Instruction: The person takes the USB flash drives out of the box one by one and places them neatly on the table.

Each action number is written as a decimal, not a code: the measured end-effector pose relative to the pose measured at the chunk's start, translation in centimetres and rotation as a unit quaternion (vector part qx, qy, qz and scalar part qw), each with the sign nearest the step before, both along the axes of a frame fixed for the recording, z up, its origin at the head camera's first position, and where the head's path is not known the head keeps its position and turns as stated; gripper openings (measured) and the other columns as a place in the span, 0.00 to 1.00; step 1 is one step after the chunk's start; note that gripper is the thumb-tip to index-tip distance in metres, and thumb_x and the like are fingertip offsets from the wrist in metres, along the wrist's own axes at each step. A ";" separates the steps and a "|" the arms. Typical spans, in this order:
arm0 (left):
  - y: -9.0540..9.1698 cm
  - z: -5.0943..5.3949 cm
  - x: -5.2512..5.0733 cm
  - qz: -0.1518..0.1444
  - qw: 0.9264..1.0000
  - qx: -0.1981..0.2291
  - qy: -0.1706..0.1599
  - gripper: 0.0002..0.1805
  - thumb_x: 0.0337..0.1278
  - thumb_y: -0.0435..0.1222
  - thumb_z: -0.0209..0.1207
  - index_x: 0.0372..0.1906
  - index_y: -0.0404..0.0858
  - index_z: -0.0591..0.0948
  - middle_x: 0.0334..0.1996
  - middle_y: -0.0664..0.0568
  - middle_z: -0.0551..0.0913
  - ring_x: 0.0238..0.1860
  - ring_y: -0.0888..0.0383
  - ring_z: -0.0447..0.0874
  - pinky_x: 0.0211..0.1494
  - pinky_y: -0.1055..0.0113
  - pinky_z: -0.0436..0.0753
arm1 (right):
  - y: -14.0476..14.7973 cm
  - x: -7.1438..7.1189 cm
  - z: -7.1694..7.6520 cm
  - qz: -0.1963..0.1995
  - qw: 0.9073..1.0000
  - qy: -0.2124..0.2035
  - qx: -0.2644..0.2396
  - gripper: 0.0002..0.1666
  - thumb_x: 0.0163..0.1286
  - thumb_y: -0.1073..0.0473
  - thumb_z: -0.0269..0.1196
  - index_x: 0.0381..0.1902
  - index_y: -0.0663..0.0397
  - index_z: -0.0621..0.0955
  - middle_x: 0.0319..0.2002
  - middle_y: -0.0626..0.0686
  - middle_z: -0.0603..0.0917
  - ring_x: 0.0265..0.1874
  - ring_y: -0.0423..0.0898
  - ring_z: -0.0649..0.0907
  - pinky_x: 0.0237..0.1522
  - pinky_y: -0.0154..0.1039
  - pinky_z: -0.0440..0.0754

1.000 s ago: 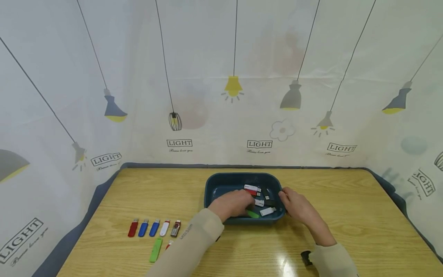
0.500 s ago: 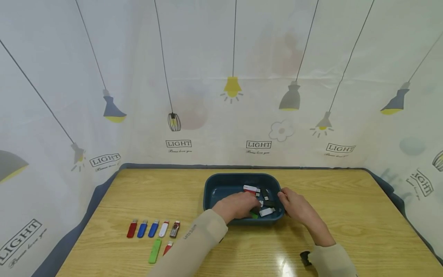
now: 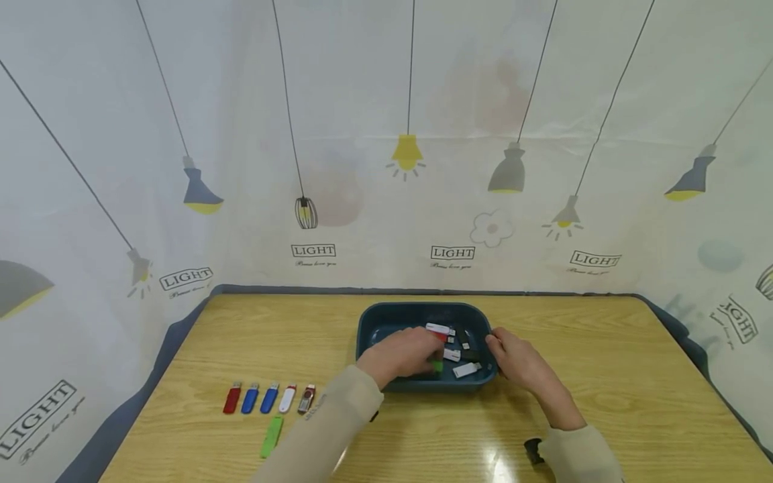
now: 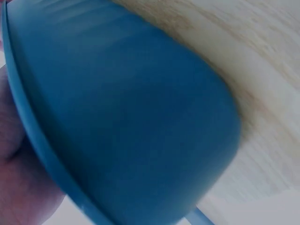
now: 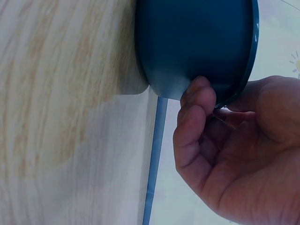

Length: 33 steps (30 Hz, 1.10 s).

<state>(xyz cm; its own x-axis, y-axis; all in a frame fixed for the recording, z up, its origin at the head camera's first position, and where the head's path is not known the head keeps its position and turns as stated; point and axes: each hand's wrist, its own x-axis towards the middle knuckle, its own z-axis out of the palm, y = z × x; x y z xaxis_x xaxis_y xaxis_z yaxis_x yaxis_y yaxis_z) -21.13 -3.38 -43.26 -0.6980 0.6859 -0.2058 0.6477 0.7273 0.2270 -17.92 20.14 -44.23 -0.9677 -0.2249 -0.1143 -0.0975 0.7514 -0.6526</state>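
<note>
A dark blue plastic bin (image 3: 377,384) stands on the table with several USB sticks inside. My left hand (image 3: 401,352) reaches over its near wall and pinches a green USB stick (image 3: 437,366), mostly hidden by the fingers. White USB sticks (image 3: 466,369), black ones and a red one lie in the bin's right half. At the bin's right end my right hand (image 3: 522,362) grips the rim, thumb on the inner side and curled fingers (image 5: 192,126) against the outside wall. In the left wrist view the bin's outer wall (image 4: 131,112) hides the left fingertips.
Left of the bin, a row of USB sticks lies on the wooden table (image 3: 290,335): a red one (image 3: 232,398), blue ones (image 3: 269,398), a white one (image 3: 287,398) and a brown-and-silver one (image 3: 306,399). A green stick (image 3: 272,436) lies nearer. A printed curtain (image 3: 374,221) encloses the back.
My left hand moves about in the bin and now sits slightly further left, with the green USB stick at its fingertips. The left sleeve now covers the red stick on the table. My right hand stays put.
</note>
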 end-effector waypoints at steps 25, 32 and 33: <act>-7.9 3.9 3.7 0.108 0.985 0.116 0.070 0.09 0.64 0.38 0.70 0.46 0.42 0.84 0.39 0.56 0.80 0.36 0.61 0.77 0.42 0.67 0.81 | -0.1 0.0 0.1 -0.001 1.000 -0.005 0.009 0.16 0.86 0.58 0.47 0.51 0.67 0.75 0.26 0.52 0.75 0.24 0.46 0.76 0.28 0.42 0.74; -11.1 3.9 5.7 0.177 0.967 0.165 0.084 0.10 0.62 0.35 0.71 0.44 0.39 0.82 0.37 0.56 0.79 0.37 0.61 0.77 0.41 0.63 0.81 | -0.1 0.0 0.1 -0.001 1.000 -0.010 0.008 0.16 0.86 0.57 0.46 0.51 0.66 0.74 0.27 0.53 0.75 0.24 0.46 0.76 0.28 0.42 0.74; -11.5 3.8 5.9 0.188 0.964 0.167 0.088 0.10 0.61 0.35 0.72 0.43 0.39 0.82 0.37 0.56 0.80 0.36 0.61 0.77 0.41 0.63 0.81 | -0.1 0.0 0.1 -0.002 1.000 -0.010 0.009 0.16 0.86 0.57 0.46 0.51 0.66 0.74 0.27 0.53 0.75 0.24 0.46 0.76 0.28 0.42 0.74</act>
